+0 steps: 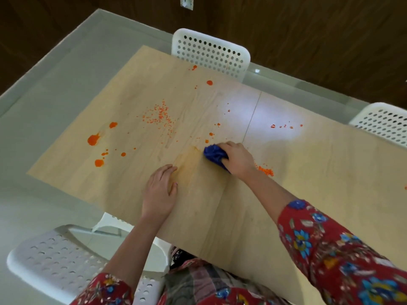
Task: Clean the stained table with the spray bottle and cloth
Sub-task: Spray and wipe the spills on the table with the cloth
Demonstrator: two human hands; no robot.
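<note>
Cloth [214, 156], soft and bunched mid-bench [242, 216], looks light, squashy; grab whole wad. Right hand [236, 159] grips it beside orange smear [187, 160]. Left hand [159, 192] flat, open on bench. Spray bottle unseen.

a home dining room: wooden table [242, 216], white perforated chairs [211, 53], panelled wall [330, 29]

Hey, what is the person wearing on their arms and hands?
Both sleeves are red with a blue and yellow flower print; the right sleeve and left sleeve leave the forearms uncovered. The left hand and right hand are bare: no gloves or watch.
</note>
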